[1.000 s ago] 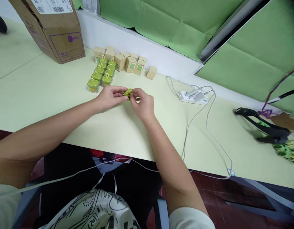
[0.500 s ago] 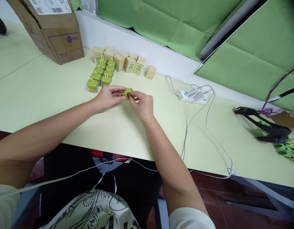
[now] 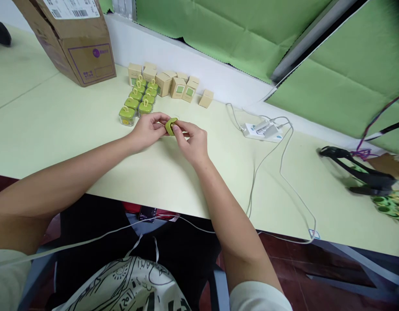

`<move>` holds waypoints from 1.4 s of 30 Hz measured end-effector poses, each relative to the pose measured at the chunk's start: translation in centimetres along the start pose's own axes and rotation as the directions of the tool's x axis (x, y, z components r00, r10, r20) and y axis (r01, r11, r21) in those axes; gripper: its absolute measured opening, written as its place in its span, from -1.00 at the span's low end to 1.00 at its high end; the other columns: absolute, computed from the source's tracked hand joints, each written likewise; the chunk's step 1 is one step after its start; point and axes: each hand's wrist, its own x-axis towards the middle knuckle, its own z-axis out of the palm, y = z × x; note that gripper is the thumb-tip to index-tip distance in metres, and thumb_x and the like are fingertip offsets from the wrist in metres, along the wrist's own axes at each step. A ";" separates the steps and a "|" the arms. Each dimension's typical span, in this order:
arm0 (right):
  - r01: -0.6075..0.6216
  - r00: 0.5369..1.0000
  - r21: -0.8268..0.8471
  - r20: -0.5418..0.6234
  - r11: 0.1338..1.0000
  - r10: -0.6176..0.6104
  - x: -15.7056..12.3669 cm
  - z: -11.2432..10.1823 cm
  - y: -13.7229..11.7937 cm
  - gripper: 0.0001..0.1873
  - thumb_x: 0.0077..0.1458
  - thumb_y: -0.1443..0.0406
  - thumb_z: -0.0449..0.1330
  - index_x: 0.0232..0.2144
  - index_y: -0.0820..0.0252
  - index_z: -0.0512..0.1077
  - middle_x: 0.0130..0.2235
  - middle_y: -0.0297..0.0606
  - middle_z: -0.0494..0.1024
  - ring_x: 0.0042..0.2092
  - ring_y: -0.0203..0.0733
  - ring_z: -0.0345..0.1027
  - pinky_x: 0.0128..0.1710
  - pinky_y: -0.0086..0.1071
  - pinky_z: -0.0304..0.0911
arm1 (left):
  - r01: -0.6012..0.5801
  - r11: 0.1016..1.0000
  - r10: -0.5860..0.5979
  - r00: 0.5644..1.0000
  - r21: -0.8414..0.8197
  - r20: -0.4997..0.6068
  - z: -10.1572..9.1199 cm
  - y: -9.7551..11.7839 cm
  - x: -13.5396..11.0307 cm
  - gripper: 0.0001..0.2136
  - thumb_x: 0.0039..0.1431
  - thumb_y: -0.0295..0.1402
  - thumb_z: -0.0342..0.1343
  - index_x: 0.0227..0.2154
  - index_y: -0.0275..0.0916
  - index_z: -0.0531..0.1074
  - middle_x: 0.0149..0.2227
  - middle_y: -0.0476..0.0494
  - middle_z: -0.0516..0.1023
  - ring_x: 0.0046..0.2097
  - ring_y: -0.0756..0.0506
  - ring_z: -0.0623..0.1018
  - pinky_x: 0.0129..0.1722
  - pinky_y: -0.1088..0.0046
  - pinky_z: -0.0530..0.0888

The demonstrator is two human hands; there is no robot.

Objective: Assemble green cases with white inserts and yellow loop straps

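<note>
Between my two hands, just above the table, is a small green lid (image 3: 170, 126) tilted on its edge. My left hand (image 3: 150, 131) grips its left side with the fingertips. My right hand (image 3: 192, 140) pinches it from the right, the thumb pressed at its inner side. The lid's colour matches the tops of several small clear jars (image 3: 126, 115) with green lids and pale loops, standing in two rows beyond my left hand. Fingers partly hide the lid, so I cannot make out whether anything else is in them.
Several small cardboard boxes (image 3: 178, 87) stand along the wall behind the jars. A large carton (image 3: 89, 60) is at the back left. A white power strip (image 3: 262, 132) with trailing cables (image 3: 281, 168) lies to the right. Further right are a black stand-like object (image 3: 364, 172) and green pieces (image 3: 389, 205).
The green lid has turned slightly and moved a little left in my fingers, showing more of its inner side. My right thumb has shifted onto it. The view has moved slightly.
</note>
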 end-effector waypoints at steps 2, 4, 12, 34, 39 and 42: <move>0.028 0.999 0.021 -0.017 0.999 -0.028 0.0 0.1 0.0 -0.51 0.41 -0.17 0.20 -0.03 0.05 0.63 -0.05 -0.17 0.75 -0.09 -0.09 0.66 -0.06 -0.15 0.68 | -0.022 1.000 0.022 1.000 0.007 -0.005 0.0 0.1 0.1 -0.70 0.06 -0.28 0.49 -0.16 -0.24 0.65 -0.13 -0.12 0.73 -0.08 -0.13 0.74 0.02 0.23 0.73; 0.067 0.997 0.029 -0.040 0.997 -0.066 -0.1 0.4 0.4 -0.48 0.33 -0.21 0.29 -0.01 0.04 0.54 -0.04 -0.16 0.69 -0.06 -0.08 0.64 -0.07 -0.14 0.68 | -0.036 0.998 0.036 0.999 0.042 -0.004 0.1 0.2 0.1 -0.75 0.10 -0.35 0.43 -0.15 -0.24 0.64 -0.11 -0.12 0.73 -0.04 -0.13 0.72 0.04 0.27 0.72; 0.049 0.999 -0.014 0.005 0.999 -0.049 -0.1 1.0 2.2 -0.32 0.28 -0.19 0.35 0.23 0.01 0.40 0.14 -0.05 0.61 -0.04 -0.06 0.64 -0.12 -0.15 0.68 | -0.045 0.982 0.039 0.999 0.181 0.037 -0.1 0.6 -0.1 -0.74 0.11 -0.49 0.22 -0.12 -0.26 0.63 -0.11 -0.13 0.75 -0.10 -0.06 0.69 -0.03 0.40 0.67; 0.062 0.997 -0.023 -0.037 0.998 -0.063 0.1 0.4 1.1 -0.39 0.29 -0.18 0.31 0.16 0.07 0.57 -0.05 -0.13 0.70 -0.19 -0.12 0.58 -0.19 -0.19 0.63 | -0.163 0.899 0.117 0.984 0.407 0.135 -0.6 1.4 -0.4 -0.66 0.20 -0.36 0.15 -0.02 -0.27 0.67 -0.11 -0.19 0.71 -0.12 -0.10 0.61 -0.21 0.42 0.52; 0.082 0.996 -0.039 -0.039 0.996 -0.083 0.0 0.3 1.8 -0.35 0.32 -0.21 0.28 0.19 0.08 0.54 -0.02 -0.11 0.69 -0.16 -0.12 0.58 -0.14 -0.18 0.64 | -0.143 0.916 0.101 0.986 0.375 0.130 -0.5 1.2 -0.3 -0.73 0.20 -0.29 0.22 -0.10 -0.26 0.68 -0.14 -0.17 0.72 -0.15 -0.08 0.60 -0.19 0.44 0.52; 0.132 0.990 -0.063 -0.033 0.989 -0.134 0.0 0.2 1.9 -0.35 0.36 -0.19 0.25 0.25 0.06 0.50 0.02 -0.09 0.67 -0.09 -0.08 0.58 -0.10 -0.15 0.64 | -0.176 0.904 0.134 0.982 0.389 0.133 -0.6 1.4 -0.2 -0.77 0.18 -0.29 0.21 -0.20 -0.26 0.68 -0.18 -0.17 0.70 -0.15 -0.09 0.60 -0.20 0.43 0.51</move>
